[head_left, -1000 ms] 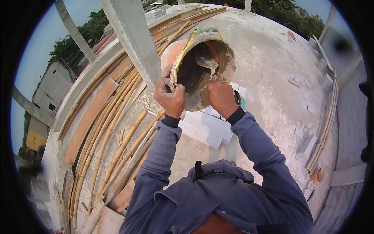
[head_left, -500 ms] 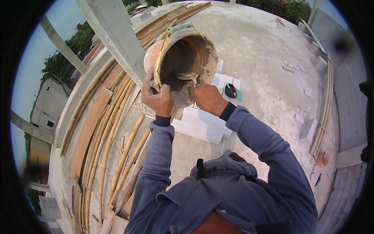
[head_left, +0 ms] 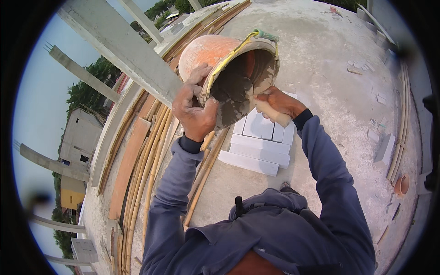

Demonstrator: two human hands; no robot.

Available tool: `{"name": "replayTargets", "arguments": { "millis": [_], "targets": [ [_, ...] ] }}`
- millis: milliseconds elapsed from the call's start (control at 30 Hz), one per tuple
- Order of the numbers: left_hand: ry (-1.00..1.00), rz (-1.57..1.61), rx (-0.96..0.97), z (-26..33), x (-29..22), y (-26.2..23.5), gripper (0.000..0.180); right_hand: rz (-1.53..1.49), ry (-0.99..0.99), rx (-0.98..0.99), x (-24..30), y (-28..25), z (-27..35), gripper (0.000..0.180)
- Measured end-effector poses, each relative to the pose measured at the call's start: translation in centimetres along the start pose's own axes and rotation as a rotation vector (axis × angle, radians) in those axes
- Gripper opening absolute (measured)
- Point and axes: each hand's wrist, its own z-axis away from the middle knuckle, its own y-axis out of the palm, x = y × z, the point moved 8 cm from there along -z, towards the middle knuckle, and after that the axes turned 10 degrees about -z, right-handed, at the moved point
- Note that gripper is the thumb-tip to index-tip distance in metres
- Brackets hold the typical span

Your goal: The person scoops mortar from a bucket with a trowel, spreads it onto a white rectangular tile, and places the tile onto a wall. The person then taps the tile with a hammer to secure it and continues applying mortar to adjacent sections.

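Note:
An orange bucket (head_left: pixel 201 51) with a mortar-crusted rim is tipped on its side, its mouth facing me. My left hand (head_left: pixel 197 110) is closed on the left edge of the rim, beside the yellow strap of the handle, which has a green grip (head_left: pixel 266 35). Grey wet mortar (head_left: pixel 229 85) coats the inside. In my right hand (head_left: pixel 283 103) is a trowel, held by its pale handle (head_left: pixel 272 113). The trowel's blade reaches into the bucket's mouth and is hard to tell from the mortar.
White blocks (head_left: pixel 256 158) lie on the concrete floor below the bucket. Bamboo poles (head_left: pixel 142 178) and planks (head_left: pixel 126 160) run along the left, near a concrete column (head_left: pixel 123 50). At the right are more poles (head_left: pixel 401 128) and a small orange pot (head_left: pixel 401 184).
The bucket has tipped further and shifted right, showing more of its orange side. My right hand has turned and moved right, bringing the trowel handle into sight. My left hand still grips the rim.

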Motion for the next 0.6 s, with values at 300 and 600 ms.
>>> {"name": "replayTargets", "arguments": {
  "millis": [300,600],
  "targets": [
    [-0.081,0.047,0.385,-1.9,1.7,9.9,0.014,-0.299,-0.059,0.055,-10.3,-2.1,-4.8,0.033],
    [-0.19,0.027,0.261,-2.9,6.4,5.8,0.014,-0.668,0.019,0.17,-9.8,3.6,-11.1,0.035]
  ]
}}
